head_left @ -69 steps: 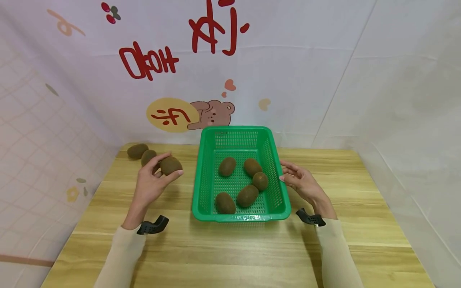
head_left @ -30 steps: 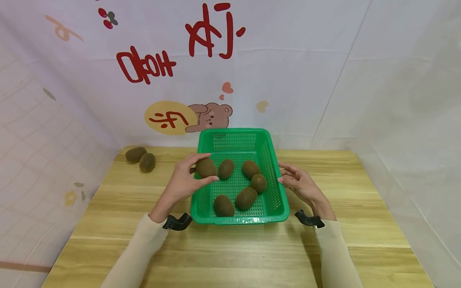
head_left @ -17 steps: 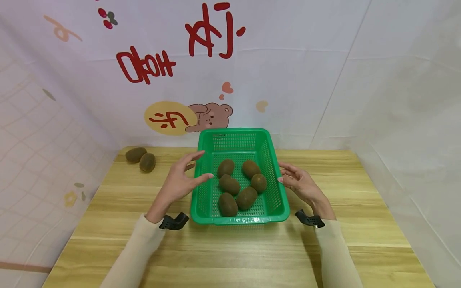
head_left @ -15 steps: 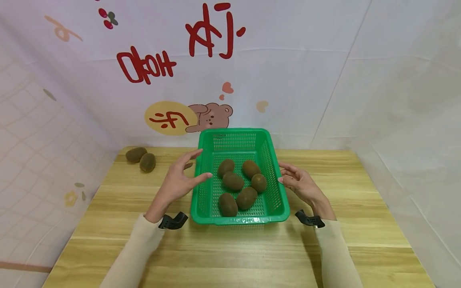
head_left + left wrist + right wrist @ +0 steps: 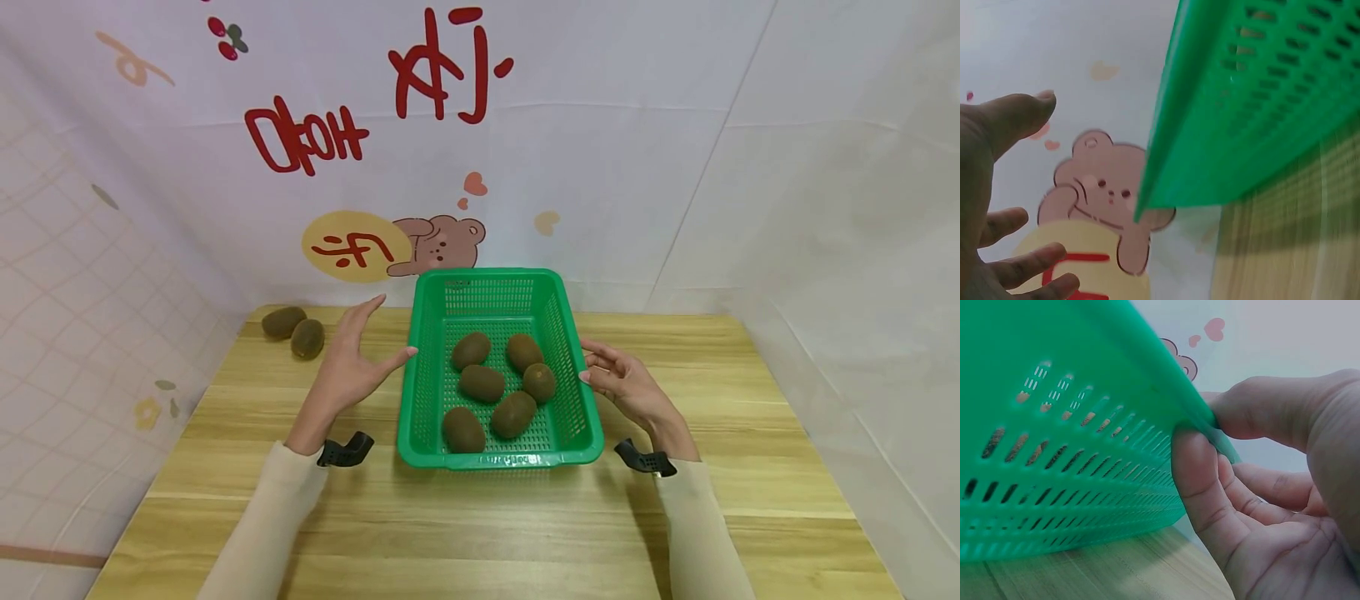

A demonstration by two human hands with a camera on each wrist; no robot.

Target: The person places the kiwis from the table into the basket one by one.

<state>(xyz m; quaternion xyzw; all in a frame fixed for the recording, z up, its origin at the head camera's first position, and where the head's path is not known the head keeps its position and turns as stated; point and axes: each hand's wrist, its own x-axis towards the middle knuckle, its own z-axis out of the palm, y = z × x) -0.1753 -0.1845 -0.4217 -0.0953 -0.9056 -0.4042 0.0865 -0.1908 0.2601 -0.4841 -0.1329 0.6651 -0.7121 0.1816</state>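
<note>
A green plastic basket (image 5: pixel 406 400) with slotted walls stands mid-table, with several brown kiwis inside, one of them a kiwi (image 5: pixel 482 383) near the middle. My right hand (image 5: pixel 628 385) pinches the basket's right rim, thumb above and fingers below, as the right wrist view shows closely. Just outside the left rim is my left hand (image 5: pixel 343 367), fingers spread and holding nothing. The left wrist view has its thumb and fingers apart, beside the basket's outer wall (image 5: pixel 1210 144). At the table's back left, a kiwi (image 5: pixel 283 322) lies against another kiwi (image 5: pixel 307 339).
The wooden table (image 5: pixel 480 533) runs back to a white printed cloth (image 5: pixel 615 167) that hangs behind the basket and along both sides. Black camera mounts sit on the left wrist (image 5: pixel 346 451) and right wrist (image 5: pixel 646 458).
My left hand carried a kiwi from the left into the basket and let go of it. It then drew back left over the rim. The right hand stayed on the rim.
</note>
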